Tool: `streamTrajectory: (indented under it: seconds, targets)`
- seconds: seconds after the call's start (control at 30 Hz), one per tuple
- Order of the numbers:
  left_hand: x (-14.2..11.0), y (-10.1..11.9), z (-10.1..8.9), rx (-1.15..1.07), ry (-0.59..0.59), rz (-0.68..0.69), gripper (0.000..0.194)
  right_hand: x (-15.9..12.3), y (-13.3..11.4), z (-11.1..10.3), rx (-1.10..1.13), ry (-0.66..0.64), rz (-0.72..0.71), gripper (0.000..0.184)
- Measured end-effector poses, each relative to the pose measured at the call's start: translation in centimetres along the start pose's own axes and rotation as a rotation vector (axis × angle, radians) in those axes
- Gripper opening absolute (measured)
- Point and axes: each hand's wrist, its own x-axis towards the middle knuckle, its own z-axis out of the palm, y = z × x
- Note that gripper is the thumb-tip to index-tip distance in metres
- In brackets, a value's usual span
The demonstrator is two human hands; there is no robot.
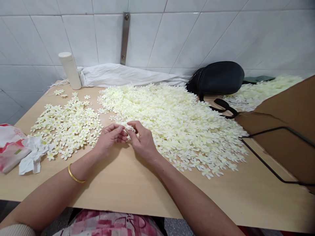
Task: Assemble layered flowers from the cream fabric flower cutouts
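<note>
Near the middle of the table, my two hands meet fingertip to fingertip. My right hand [143, 140] pinches white artificial flowers [129, 127] between thumb and index finger; how many is unclear. Thumb and forefinger of my left hand [110, 136] are pressed together at the edge of these flowers, and what lies between them is hidden. Behind and to the right of my hands spreads a large heap of pale yellow-white artificial flowers [169, 114]. A smaller, looser pile of flowers with yellow centres [69, 123] lies to the left.
A white bottle [71, 72] stands by the tiled wall, beside a rolled white cloth [118, 74]. A black bag [220, 78] sits behind the heap. Cardboard [285, 121] with a black wire frame [261, 165] is at right. Crumpled tissue [33, 155] and a red-and-white packet [11, 147] lie at left.
</note>
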Motion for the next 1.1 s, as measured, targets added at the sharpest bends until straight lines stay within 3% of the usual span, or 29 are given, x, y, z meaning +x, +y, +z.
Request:
streamTrajectory:
  seconds: [0.17,0.27,0.47,0.7,0.97,1.1]
  targets:
    - [-0.11,0.11,-0.02,0.03,-0.012,0.014,0.022,0.07,-0.04,-0.11,0.274,-0.031,0.231,0.017]
    - [-0.3,-0.06,0.2,0.123,-0.029,0.034,0.023,0.3,-0.32,-0.32,0.362,-0.06,0.282,0.024]
    - [-0.5,-0.12,0.59,0.181,-0.026,0.024,0.021,0.23,-0.13,-0.28,0.361,-0.058,0.279,0.024]
    - [-0.38,-0.19,0.31,0.158,-0.038,-0.01,0.025,-0.33,-0.2,0.2,-0.013,0.015,0.07,0.011]
    - [-0.93,0.2,0.74,0.298,0.069,0.126,0.021,-0.57,-0.44,0.48,0.148,0.048,0.081,0.019]
    - [-0.46,-0.08,0.39,0.151,0.056,0.08,0.025,-0.58,-0.53,0.4,0.251,0.062,0.091,0.017]
